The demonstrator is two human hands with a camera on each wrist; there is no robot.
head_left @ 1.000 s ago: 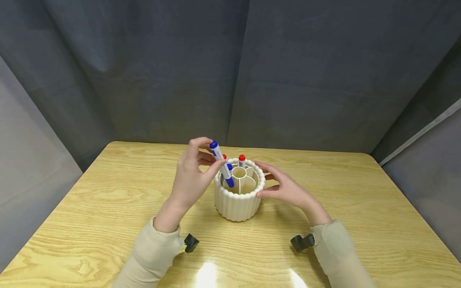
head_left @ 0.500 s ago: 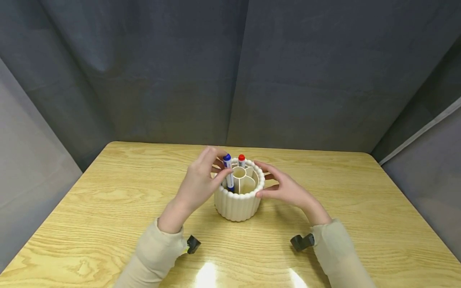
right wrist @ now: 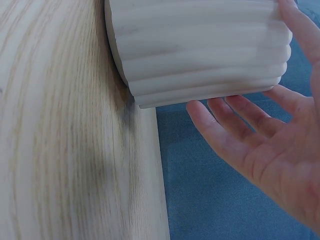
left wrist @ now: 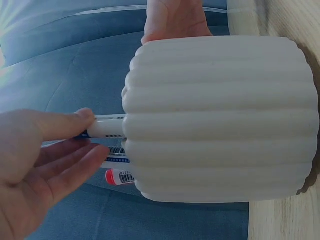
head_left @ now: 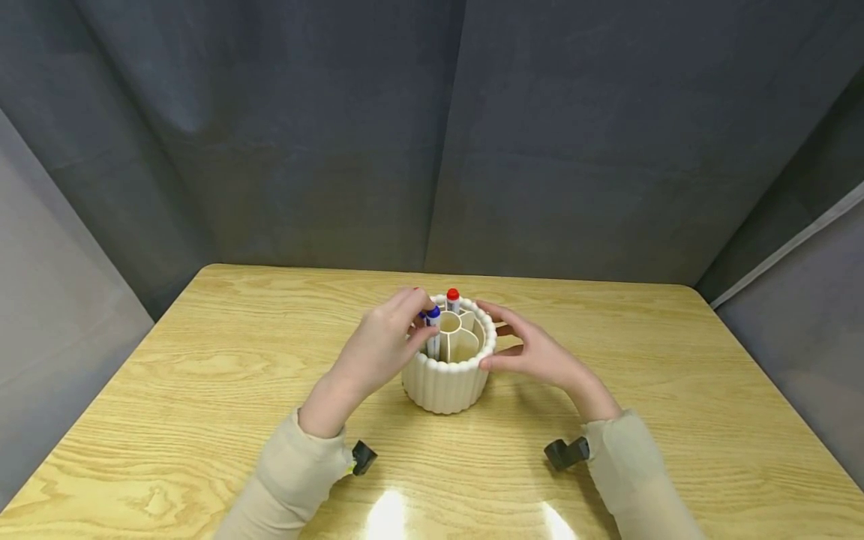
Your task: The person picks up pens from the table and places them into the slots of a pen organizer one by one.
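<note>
Two hands of mine are at the ribbed cream pot (head_left: 448, 371) on the worktop (head_left: 202, 390). From my head, my left hand (head_left: 379, 351) pinches a blue marker (head_left: 433, 327) standing in the pot. My left wrist shows fingers (left wrist: 70, 125) on it. My right hand (right wrist: 280, 150) is spread, fingers beside the pot wall.

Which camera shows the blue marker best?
The head view: the blue marker stands in the holder, pinched by the left hand. The left wrist view shows only its white barrel by the fingers. The right wrist view shows none of it.
</note>
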